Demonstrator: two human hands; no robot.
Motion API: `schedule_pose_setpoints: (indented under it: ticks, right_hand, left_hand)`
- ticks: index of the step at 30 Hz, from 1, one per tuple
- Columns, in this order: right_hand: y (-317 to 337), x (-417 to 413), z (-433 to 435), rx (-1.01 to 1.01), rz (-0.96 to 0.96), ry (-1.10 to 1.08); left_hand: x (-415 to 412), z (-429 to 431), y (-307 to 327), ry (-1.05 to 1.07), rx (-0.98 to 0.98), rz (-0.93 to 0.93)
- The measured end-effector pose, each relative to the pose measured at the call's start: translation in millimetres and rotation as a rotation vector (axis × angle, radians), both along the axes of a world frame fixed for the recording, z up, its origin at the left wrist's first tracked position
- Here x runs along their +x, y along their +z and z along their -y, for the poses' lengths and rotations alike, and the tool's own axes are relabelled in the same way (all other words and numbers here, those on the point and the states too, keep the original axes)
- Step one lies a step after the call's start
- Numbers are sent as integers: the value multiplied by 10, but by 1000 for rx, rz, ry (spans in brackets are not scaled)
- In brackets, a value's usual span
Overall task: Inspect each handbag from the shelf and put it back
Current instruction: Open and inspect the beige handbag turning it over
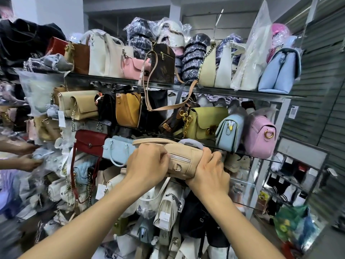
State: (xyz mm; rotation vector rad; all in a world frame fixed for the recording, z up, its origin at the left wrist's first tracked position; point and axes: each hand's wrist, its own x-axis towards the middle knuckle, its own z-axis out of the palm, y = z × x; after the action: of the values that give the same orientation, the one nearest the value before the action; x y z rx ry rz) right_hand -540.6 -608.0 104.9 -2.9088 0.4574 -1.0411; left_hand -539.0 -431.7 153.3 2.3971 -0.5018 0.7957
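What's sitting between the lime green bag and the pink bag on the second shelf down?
A light blue handbag stands between the lime green bag and the pink bag, its zip end facing outward. The head view shows this.

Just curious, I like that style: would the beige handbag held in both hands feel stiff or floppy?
Probably fairly firm: the beige handbag holds its rounded shape between the left hand and right hand. Its handle looks softer, lying flat along the top. Likely not slippery; the surface looks matte.
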Motion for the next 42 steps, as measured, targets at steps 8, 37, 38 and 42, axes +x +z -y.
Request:
schedule_pose_setpoints:
  ticks: [8, 37, 38, 42]
  right_hand:
    - [2, 52, 87, 117, 154, 441]
    - [-61, 97, 11, 15, 303, 252]
    - [-68, 105, 3, 29, 318, 247]
    - [-73, 98, -41, 229, 402, 297]
  left_hand:
    - [25, -4, 96, 3, 35, -9]
    - [-17, 130, -5, 23, 58, 220]
    - [-54, 182, -21, 41, 110, 278]
    - [-183, 369, -77, 29, 155, 550]
